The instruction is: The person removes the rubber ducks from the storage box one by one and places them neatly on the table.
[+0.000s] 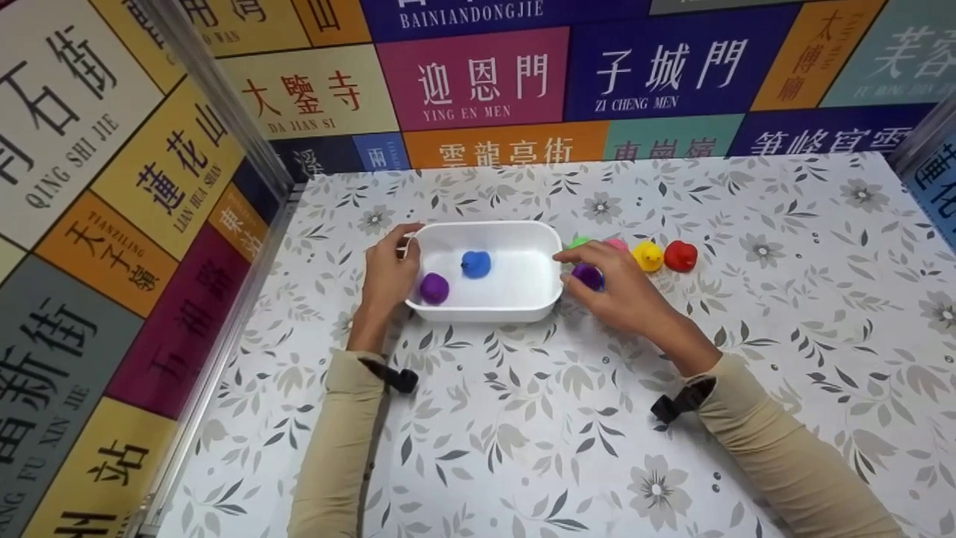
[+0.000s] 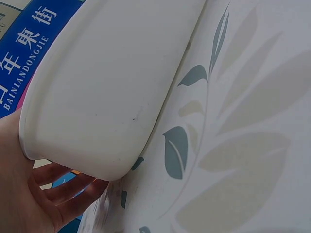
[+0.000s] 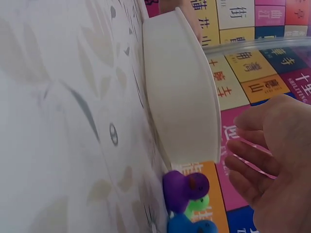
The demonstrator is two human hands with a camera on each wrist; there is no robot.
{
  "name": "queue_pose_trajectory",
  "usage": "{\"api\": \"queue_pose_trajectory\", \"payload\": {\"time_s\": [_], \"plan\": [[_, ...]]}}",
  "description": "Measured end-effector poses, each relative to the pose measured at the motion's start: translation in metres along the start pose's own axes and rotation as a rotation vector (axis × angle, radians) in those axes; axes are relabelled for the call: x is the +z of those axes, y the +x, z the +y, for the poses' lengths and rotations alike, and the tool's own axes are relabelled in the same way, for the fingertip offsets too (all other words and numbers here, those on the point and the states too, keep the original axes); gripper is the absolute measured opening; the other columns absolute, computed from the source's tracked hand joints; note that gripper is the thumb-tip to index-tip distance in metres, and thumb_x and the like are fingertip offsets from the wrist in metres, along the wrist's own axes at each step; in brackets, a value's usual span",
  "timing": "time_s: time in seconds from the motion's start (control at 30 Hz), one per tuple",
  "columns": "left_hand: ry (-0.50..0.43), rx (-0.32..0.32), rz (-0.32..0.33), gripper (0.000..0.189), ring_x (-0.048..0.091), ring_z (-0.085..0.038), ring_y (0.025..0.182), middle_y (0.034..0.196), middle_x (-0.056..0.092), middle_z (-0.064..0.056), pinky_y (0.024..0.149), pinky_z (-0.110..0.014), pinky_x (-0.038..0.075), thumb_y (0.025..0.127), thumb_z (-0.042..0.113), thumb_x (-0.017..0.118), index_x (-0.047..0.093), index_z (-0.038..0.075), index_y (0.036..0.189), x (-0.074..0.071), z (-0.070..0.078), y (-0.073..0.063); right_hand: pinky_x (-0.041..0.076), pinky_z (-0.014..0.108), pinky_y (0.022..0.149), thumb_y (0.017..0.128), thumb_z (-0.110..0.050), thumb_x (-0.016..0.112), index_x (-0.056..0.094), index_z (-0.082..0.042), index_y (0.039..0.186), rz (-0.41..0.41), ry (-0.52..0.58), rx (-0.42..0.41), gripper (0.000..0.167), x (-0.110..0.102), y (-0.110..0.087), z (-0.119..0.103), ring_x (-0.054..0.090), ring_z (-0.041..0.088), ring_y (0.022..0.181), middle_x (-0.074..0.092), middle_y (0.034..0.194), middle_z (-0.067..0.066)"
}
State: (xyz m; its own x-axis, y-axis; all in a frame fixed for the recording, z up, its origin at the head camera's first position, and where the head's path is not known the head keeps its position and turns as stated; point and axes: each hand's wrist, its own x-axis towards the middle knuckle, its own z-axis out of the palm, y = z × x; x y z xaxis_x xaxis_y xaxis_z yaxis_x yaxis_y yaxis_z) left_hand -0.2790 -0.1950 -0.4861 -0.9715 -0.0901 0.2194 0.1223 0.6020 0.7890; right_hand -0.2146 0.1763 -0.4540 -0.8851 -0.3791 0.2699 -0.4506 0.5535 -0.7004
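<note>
A white rectangular plastic tub (image 1: 485, 308) sits on the table. Inside it are a blue rubber duck (image 1: 476, 264) and a purple duck (image 1: 435, 288) in the near left corner. My left hand (image 1: 390, 270) grips the tub's left end, thumb at the rim and fingers round the end wall, as the left wrist view also shows. By the right end is my right hand (image 1: 616, 288), fingers loosely bent and holding nothing; the right wrist view shows a gap between it and the tub. Another purple duck (image 3: 182, 191) stands below that hand.
Right of the tub stand a green duck (image 1: 579, 243), a pink duck (image 1: 617, 244), a yellow duck (image 1: 647, 256) and a red duck (image 1: 680, 256), partly behind my right hand. A blue duck (image 3: 189, 225) shows beside the purple one. Printed panels (image 1: 478, 82) border the floral-covered table.
</note>
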Motion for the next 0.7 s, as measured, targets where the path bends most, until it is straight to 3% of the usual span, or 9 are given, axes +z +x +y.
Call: {"api": "queue_pose_trajectory", "payload": {"time_s": [0.17,0.27,0.5,0.7], "plan": [[0.006,-0.002,0.0,0.034,0.077,-0.027,0.098,0.119,0.081,-0.013,0.094,-0.043,0.06,0.108,0.02,0.058,0.074,0.024,0.138,0.001,-0.001,0.0,0.051,0.05,0.115,0.102,-0.018,0.074,0.075,-0.011,0.132,0.014,0.023,-0.034,0.031,0.014,0.008,-0.006,0.064,0.028,0.129,0.074,0.132,0.006],[0.003,-0.004,0.002,0.034,0.077,-0.027,0.098,0.118,0.081,-0.013,0.093,-0.043,0.061,0.108,0.02,0.058,0.074,0.023,0.137,0.001,-0.001,0.0,0.053,0.048,0.109,0.102,-0.018,0.074,0.075,-0.009,0.131,0.009,0.032,-0.039,0.03,0.021,0.014,-0.011,0.065,0.029,0.125,0.074,0.131,0.005],[-0.009,0.0,0.013,0.033,0.077,-0.027,0.098,0.117,0.081,-0.013,0.093,-0.043,0.061,0.108,0.02,0.058,0.075,0.023,0.135,0.001,0.0,0.0,0.049,0.048,0.117,0.103,-0.018,0.073,0.076,-0.009,0.131,-0.004,0.049,-0.085,0.029,0.037,0.026,-0.023,0.068,0.028,0.127,0.077,0.129,0.007],[-0.003,0.002,0.018,0.033,0.078,-0.027,0.097,0.116,0.081,-0.013,0.093,-0.043,0.061,0.107,0.019,0.058,0.075,0.022,0.134,0.001,0.0,0.0,0.059,0.05,0.096,0.103,-0.015,0.072,0.076,-0.007,0.13,-0.014,0.085,-0.132,0.028,0.052,0.036,-0.033,0.071,0.03,0.112,0.077,0.127,0.012]]}}
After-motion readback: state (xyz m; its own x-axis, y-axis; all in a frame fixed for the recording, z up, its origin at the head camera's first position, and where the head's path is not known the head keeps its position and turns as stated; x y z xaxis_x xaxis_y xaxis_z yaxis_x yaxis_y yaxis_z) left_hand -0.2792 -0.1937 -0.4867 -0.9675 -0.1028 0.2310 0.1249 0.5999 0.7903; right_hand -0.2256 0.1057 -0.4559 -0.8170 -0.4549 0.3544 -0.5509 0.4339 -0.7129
